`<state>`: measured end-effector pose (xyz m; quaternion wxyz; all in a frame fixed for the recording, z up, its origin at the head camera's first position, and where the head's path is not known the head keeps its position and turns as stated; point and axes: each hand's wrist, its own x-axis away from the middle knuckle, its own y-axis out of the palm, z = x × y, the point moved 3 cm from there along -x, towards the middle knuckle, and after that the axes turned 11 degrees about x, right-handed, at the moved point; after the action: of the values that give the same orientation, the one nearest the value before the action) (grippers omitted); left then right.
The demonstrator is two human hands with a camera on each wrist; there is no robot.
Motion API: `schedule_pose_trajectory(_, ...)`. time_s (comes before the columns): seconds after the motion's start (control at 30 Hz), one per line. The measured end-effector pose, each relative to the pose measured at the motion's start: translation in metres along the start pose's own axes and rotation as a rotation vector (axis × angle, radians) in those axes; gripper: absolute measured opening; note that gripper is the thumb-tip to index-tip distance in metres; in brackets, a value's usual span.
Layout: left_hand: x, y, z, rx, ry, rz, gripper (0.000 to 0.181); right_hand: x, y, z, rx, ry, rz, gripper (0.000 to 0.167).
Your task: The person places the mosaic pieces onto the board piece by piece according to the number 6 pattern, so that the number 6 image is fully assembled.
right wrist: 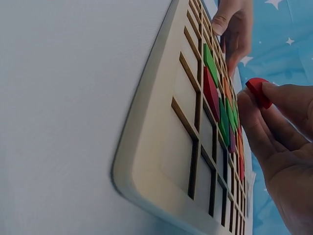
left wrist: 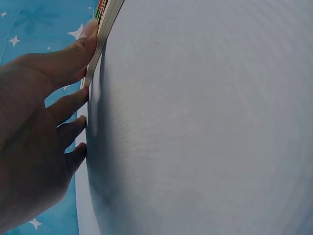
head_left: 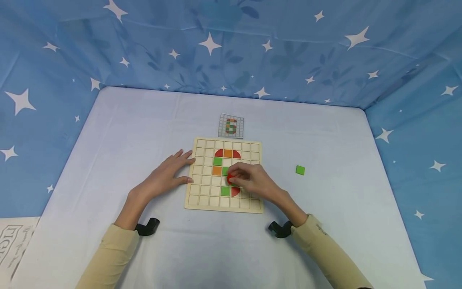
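Note:
A wooden grid board [head_left: 223, 209] lies on the white table, with red, orange and green tiles in several of its cells. Over its middle, my right hand [head_left: 254, 180] pinches a red rounded tile [right wrist: 258, 92] between thumb and fingertips, held just above the board. Along the left side, the thumb and fingertips of my left hand [head_left: 167, 174] touch the board's edge, fingers extended; the left wrist view shows this hand [left wrist: 44, 122] against the rim. The right hand covers some of the cells in the head view.
Behind the board sits a small gridded pattern card [head_left: 231, 126] with a coloured figure 6. One green square tile [head_left: 300, 170] lies on the table to the right. A starry blue cloth [head_left: 231, 60] hangs around the table. Printed paper [head_left: 16, 245] is at lower left.

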<state>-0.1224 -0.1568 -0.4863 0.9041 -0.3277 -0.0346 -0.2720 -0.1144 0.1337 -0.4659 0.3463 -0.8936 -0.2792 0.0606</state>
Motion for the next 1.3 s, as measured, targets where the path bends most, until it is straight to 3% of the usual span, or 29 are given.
schedule_pose_trajectory(0.5, 0.000, -0.001, 0.000, -0.007, -0.004, -0.008, 0.071, -0.013, 0.014, -0.012, 0.051, -0.052, -0.036, 0.014)
schedule_pose_trajectory(0.83, 0.000, -0.001, 0.000, -0.008, -0.003, -0.008, 0.072, -0.020, 0.026, -0.022, 0.115, -0.076, -0.125, 0.011)
schedule_pose_trajectory(1.3, 0.000, -0.001, -0.001, 0.001, -0.002, -0.009, 0.071, -0.025, 0.034, -0.034, 0.205, -0.084, -0.138, 0.005)
